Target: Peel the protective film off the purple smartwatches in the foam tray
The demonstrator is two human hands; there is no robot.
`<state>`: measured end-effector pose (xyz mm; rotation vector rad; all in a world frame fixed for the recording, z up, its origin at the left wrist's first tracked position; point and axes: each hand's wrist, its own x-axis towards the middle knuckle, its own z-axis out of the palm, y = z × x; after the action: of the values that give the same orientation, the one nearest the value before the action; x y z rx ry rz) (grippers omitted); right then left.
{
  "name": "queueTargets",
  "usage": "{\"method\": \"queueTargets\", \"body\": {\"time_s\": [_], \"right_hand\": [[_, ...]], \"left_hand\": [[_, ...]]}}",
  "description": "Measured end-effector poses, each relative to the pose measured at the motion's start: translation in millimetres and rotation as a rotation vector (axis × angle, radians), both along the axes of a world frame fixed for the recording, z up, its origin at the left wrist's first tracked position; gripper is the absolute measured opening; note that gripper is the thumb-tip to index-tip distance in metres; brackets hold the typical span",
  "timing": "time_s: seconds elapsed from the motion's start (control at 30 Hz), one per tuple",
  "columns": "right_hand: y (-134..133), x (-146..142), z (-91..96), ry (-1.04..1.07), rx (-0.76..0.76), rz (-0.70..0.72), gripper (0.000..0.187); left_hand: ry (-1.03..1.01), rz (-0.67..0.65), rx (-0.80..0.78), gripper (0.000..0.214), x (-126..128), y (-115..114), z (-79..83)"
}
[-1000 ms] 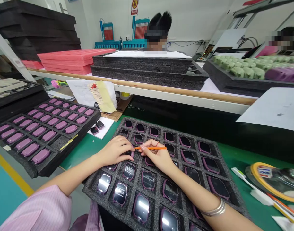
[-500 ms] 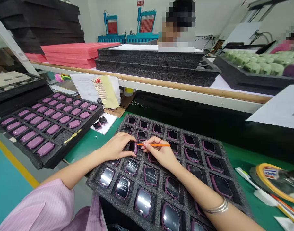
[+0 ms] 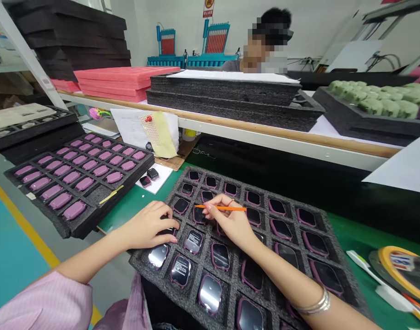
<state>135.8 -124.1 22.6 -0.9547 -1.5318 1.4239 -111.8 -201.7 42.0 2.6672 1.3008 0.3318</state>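
My left hand is over the left side of a black foam tray, thumb and fingers apart around a smartwatch in its compartment. Most of that watch is hidden under the hand. In my right hand is a slim orange stick, pinched between thumb and fingers. Its tip points left, over a dark-screened smartwatch in the tray. Purple-framed watches lie face up in the compartments. Lit text shows on a watch beside my left thumb.
A second foam tray of purple watch cases is at left. Two small watches rest on a white pad. A tape roll and a toothbrush are at right. A shelf edge crosses behind; a person sits beyond.
My left hand has let go of the watch it held near the stick's tip and moved down-left to another watch. My right hand still holds the orange stick. The view has shifted slightly.
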Motion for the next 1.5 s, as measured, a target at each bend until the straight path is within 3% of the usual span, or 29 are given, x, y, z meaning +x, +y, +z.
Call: {"method": "queueTargets", "body": {"time_s": [0.13, 0.27, 0.43, 0.57, 0.73, 1.1, 1.33, 1.4, 1.5], "right_hand": [[-10.5, -22.6, 3.3, 0.006, -0.01, 0.098, 0.043], [-15.4, -35.3, -7.4, 0.027, -0.03, 0.134, 0.045], [-18.6, -34.8, -15.2, 0.012, -0.039, 0.166, 0.043], [-22.2, -33.0, -12.9, -0.02, 0.006, 0.197, 0.035], [-23.1, -32.6, -12.2, -0.054, 0.062, 0.225, 0.024], [-22.7, -30.1, -12.4, -0.093, 0.119, 0.264, 0.017], [-13.2, -16.3, 8.0, -0.056, 0.037, 0.192, 0.032], [-11.0, -6.6, 13.9, -0.041, 0.0, 0.145, 0.037], [-12.7, 7.0, 15.4, -0.037, -0.046, 0.105, 0.04]], "left_hand": [[0.037, 0.039, -0.033, 0.038, -3.6, -5.7, 6.0], [-0.064, 0.023, -0.099, 0.026, -9.1, -5.8, 6.5], [-0.181, -0.018, -0.053, 0.022, -13.9, -4.7, -4.5], [-0.261, 0.041, -0.082, 0.024, -14.7, -7.4, -11.2], [-0.299, 0.146, -0.129, 0.039, -14.9, -9.0, -11.8], [-0.274, 0.169, -0.157, 0.038, -13.7, -7.0, -11.9], [-0.154, 0.024, -0.107, 0.028, 1.9, -0.2, 18.2], [-0.15, -0.068, -0.069, 0.026, 14.4, 0.2, 17.9], [-0.134, -0.207, -0.045, 0.032, 35.6, 0.2, 4.7]]}}
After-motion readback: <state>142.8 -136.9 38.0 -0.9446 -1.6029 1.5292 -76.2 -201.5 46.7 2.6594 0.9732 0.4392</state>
